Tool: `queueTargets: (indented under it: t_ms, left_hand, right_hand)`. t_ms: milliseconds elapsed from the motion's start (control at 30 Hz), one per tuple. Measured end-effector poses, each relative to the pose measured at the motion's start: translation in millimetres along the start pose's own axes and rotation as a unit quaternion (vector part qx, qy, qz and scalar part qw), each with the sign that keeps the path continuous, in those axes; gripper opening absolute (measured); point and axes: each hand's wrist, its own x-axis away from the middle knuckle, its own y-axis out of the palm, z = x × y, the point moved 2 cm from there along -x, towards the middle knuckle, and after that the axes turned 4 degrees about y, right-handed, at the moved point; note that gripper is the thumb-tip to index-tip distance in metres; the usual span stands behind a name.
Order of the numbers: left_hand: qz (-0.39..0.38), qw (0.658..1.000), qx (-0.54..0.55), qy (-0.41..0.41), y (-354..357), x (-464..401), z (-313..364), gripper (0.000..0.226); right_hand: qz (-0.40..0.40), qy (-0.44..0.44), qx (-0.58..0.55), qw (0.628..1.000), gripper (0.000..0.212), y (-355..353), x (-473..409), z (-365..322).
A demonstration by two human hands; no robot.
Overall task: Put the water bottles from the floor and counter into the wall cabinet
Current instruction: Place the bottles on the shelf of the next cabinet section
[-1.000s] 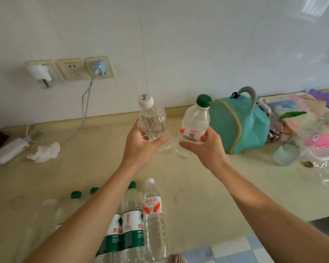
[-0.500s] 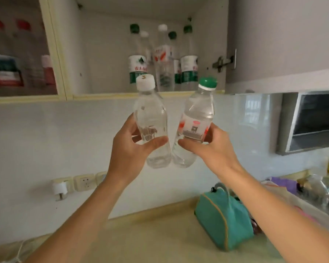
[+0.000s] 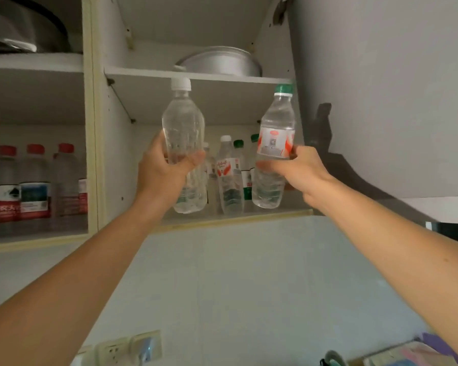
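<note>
Clear plastic in both hands. Left hand (image 3: 162,172) is wrapped round the lower middle of the white-capped bottle (image 3: 183,133): no label, long axis near vertical, cap up, leaning slightly left at the top. Right hand (image 3: 300,173) grips the green-capped bottle (image 3: 275,143) just below its red-and-white label; cap up, axis tilted a bit right at the top. Both bottles are held up in front of the right compartment of the wall cabinet (image 3: 93,143), bases just above the front edge of the lower shelf (image 3: 236,217), not resting on it; caps are level with the front edge of the upper shelf (image 3: 196,75). Bottles are side by side and apart, with shelf contents showing between them. Below the hands: pale tiled wall (image 3: 236,286), with wall sockets (image 3: 124,348) at the bottom edge of view. Behind the held bottles, stored bottles (image 3: 229,178) stand upright toward the back of the lower shelf, white and green caps. Upper shelf carries a metal pan (image 3: 220,60). Open cabinet door (image 3: 381,101) is on the right. Left compartment, behind a glass pane as far as I can tell: red-capped bottles (image 3: 35,183) upright in a row on its lower shelf, dark cookware (image 3: 24,30) above.
</note>
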Motion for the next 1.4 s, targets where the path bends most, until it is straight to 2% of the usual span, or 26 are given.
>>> queueTargets:
  t_ms: [100,233,400,533,633,733,833,933,1033,1100,1133,1200,1267,1400]
  left_hand:
    - [0.003,0.998,-0.011,-0.057,2,-15,-22,0.044]
    - [-0.009,0.993,-0.017,-0.116,4,-23,-54,0.043]
    - [-0.004,0.988,-0.011,-0.157,6,-25,-93,0.025]
    - [-0.01,0.987,-0.024,-0.158,8,-27,-109,0.052]
    - [-0.028,0.987,-0.036,-0.155,7,-31,-115,0.045]
    - [-0.037,0.986,-0.053,-0.151,4,-35,-120,0.047]
    - [-0.066,0.983,-0.087,-0.147,0,-36,-121,0.04]
    - [-0.086,0.98,-0.107,-0.146,-5,-38,-125,0.06]
    - [-0.103,0.977,-0.11,-0.148,-11,-38,-131,0.051]
    - [-0.11,0.977,-0.106,-0.149,-14,-38,-136,0.043]
    - [-0.109,0.977,-0.104,-0.151,-15,-38,-137,0.04]
    - [-0.104,0.977,-0.1,-0.159,-17,-39,-138,0.037]
    - [-0.101,0.977,-0.102,-0.161,-18,-38,-138,0.04]
    - [-0.079,0.979,-0.134,-0.134,-14,-35,-135,0.084]
  right_hand:
    - [-0.013,0.043,0.005,0.999,0.033,5,-25,9]
    - [-0.014,0.082,0.023,0.996,0.044,10,-52,29]
    - [-0.056,0.071,0.068,0.994,0.032,16,-74,59]
    - [-0.08,0.04,0.111,0.99,0.032,23,-86,81]
    - [-0.049,-0.005,0.157,0.986,0.029,27,-89,90]
    - [-0.044,-0.006,0.158,0.986,0.03,27,-91,93]
    - [-0.05,-0.001,0.16,0.986,0.035,26,-91,94]
    - [-0.052,0.017,0.182,0.982,0.042,27,-86,92]
    - [0.051,-0.011,0.315,0.948,0.068,33,-80,82]
    - [0.128,-0.105,0.32,0.933,0.075,46,-68,63]
    - [0.131,-0.153,0.306,0.931,0.072,57,-62,53]
    - [0.062,-0.2,0.28,0.937,0.062,84,-55,39]
    - [-0.033,-0.183,0.27,0.945,0.056,113,-54,35]
    - [-0.128,-0.074,0.249,0.957,0.06,155,-66,42]
